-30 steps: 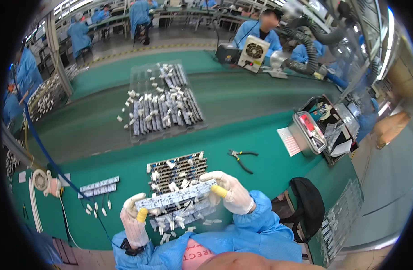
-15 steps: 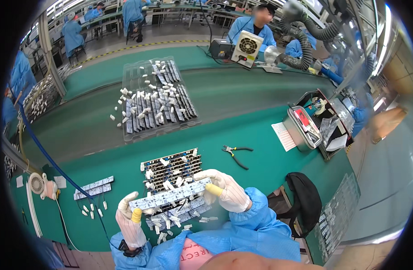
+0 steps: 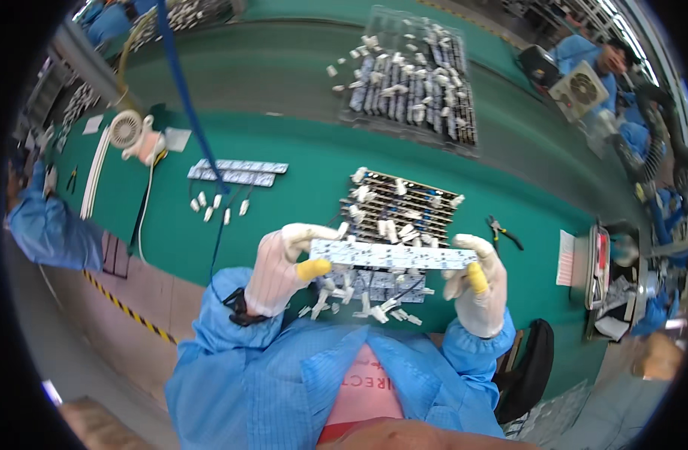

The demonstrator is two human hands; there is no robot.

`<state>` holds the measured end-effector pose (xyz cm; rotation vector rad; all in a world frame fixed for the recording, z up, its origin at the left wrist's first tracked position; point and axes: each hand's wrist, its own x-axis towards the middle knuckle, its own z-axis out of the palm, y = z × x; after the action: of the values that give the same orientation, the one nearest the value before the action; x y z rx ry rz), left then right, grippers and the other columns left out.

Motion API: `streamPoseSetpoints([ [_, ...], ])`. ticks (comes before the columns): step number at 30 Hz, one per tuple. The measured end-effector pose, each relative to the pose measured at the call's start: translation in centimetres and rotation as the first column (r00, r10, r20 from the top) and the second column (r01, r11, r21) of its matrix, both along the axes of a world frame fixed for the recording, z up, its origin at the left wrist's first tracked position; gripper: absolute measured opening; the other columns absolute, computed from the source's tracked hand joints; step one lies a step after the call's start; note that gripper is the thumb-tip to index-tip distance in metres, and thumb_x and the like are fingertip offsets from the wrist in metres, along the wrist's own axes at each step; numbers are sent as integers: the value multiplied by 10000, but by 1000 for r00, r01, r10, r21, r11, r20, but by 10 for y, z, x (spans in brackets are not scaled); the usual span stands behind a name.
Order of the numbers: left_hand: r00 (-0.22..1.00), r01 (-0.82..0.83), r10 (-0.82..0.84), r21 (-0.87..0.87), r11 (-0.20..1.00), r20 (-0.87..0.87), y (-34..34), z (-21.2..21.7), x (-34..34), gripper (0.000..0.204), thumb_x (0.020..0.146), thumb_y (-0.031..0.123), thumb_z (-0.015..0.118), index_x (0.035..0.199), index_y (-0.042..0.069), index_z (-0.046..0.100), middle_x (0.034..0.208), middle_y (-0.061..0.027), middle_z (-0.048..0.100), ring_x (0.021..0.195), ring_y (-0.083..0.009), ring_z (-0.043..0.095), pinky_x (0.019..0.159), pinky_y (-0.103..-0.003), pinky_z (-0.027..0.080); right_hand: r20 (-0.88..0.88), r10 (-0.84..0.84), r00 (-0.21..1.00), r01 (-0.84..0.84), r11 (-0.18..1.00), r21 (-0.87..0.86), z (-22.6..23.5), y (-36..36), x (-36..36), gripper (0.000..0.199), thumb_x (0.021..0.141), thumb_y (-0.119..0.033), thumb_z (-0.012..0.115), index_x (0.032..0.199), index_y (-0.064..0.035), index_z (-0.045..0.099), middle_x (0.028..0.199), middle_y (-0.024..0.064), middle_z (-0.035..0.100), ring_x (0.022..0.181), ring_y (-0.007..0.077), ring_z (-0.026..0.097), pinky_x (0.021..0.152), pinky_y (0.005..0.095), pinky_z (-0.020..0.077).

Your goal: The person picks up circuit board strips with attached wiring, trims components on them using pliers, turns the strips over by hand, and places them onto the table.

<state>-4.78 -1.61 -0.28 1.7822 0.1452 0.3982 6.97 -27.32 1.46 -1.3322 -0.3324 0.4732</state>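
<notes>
Both hands gloved in white with yellow fingertip caps, blue sleeves coming in from the near edge. Left hand (image 3: 280,270) and right hand (image 3: 475,289) hold one long white circuit strip (image 3: 393,255) between them, level, just above the green surface (image 3: 284,202) — left grip pinched shut on the strip's left end, thumb on top; right grip closed on its right end. Directly beyond the strip, a dark tray of boards (image 3: 400,210) with small white connectors standing out of it; under and near the strip, a loose pile of white connectors (image 3: 366,296) and more strips. Pliers (image 3: 503,231) lie right of the tray, apart from it. Far centre, a larger clear tray of strips (image 3: 415,75), some white pieces scattered at its left edge. Left of the dark tray, two white strips (image 3: 235,172) lie side by side, a few loose white pieces (image 3: 216,206) near them. Far left, a small white desk fan (image 3: 130,133), a blue cable (image 3: 183,82) crossing past it. Another person's blue sleeve (image 3: 48,232) at the left edge; a grey bin of parts (image 3: 606,266) at the right.
</notes>
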Motion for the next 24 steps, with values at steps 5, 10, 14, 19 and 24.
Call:
streamPoseSetpoints([
  [5, 996, 18, -18, 3, 1000, -91, 6, 12, 2, 656, 688, 516, 693, 1009, -48, 599, 868, -98, 679, 792, -108, 623, 698, -240, 491, 26, 12, 1000, -11, 1000, -8, 2, 4, 2, 574, 842, -403, 638, 1169, 39, 474, 752, 79, 607, 496, 86, 515, 451, 170, 402],
  [10, 999, 46, -48, -245, 968, -5, 1, 9, -1, 560, 710, 364, 732, 1048, -57, 583, 879, -102, 675, 804, -131, 631, 706, -238, 497, 76, -63, 995, 65, 998, -18, 0, 4, -1, 489, 858, -320, 630, 1164, 31, 484, 705, 57, 588, 497, 87, 504, 446, 187, 376],
  [14, 998, 51, -54, -217, 975, -9, 5, 1, -5, 517, 718, 236, 751, 1094, -62, 559, 971, -140, 653, 861, -160, 637, 756, -264, 515, 67, -66, 996, 68, 997, -22, 6, 7, 1, 427, 868, -247, 616, 1166, 30, 487, 690, 48, 579, 502, 88, 506, 450, 189, 383],
  [19, 999, 19, -5, -346, 938, 41, 0, 1, -4, 537, 701, 207, 779, 1110, -58, 552, 1023, -150, 639, 895, -179, 637, 775, -282, 528, 36, -41, 999, 41, 999, -6, 4, 4, 1, 446, 866, -267, 626, 1162, 37, 490, 726, 56, 591, 505, 86, 510, 439, 191, 394],
  [24, 998, 13, -35, -342, 940, -57, 4, 1, -7, 539, 704, 227, 782, 1092, -70, 556, 1022, -149, 639, 885, -173, 638, 747, -263, 533, 40, -3, 999, 2, 1000, 13, 2, 2, 3, 497, 866, -338, 622, 1161, 40, 490, 742, 64, 594, 534, 96, 524, 447, 198, 399],
])
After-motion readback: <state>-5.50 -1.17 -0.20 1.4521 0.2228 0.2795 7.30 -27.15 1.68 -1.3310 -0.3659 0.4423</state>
